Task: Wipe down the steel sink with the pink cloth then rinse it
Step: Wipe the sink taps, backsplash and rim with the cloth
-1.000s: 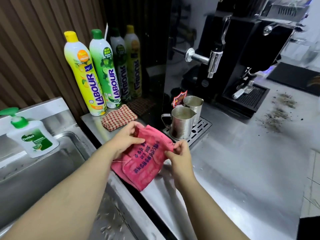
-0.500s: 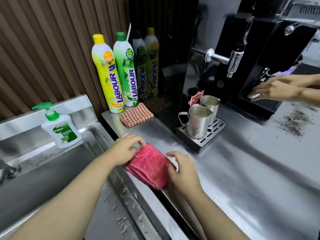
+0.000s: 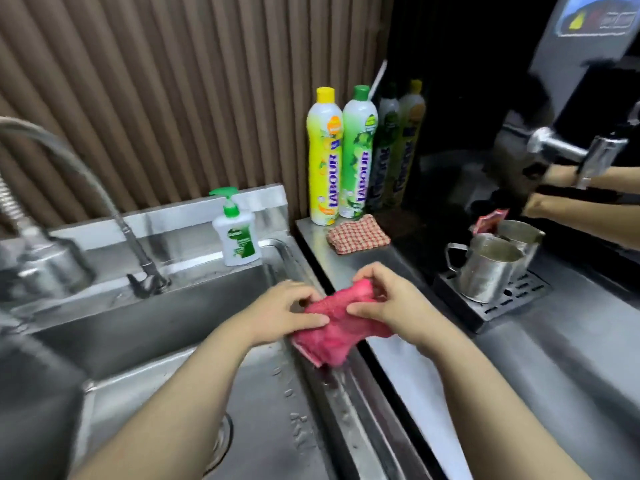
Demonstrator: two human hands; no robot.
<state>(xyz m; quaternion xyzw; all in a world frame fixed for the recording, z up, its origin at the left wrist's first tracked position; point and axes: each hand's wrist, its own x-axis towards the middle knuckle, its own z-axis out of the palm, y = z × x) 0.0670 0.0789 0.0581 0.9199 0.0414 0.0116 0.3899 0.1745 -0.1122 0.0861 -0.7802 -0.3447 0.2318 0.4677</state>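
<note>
Brushed steel counter (image 3: 554,375) flanks a rectangular steel sink (image 3: 156,327). Over its 3 o'clock rim lies the bunched pink cloth (image 3: 341,329), the left hand (image 3: 287,313) pinching its 9 o'clock edge and the right hand (image 3: 388,303) pinching its 12 o'clock fold. A white soap pump bottle (image 3: 237,242) stands beyond at 11 o'clock.

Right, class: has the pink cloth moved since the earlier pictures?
Yes. The pink cloth has shifted left, away from the drip tray under the steel jugs, onto the sink rim, gripped by the left hand and right hand.
</note>
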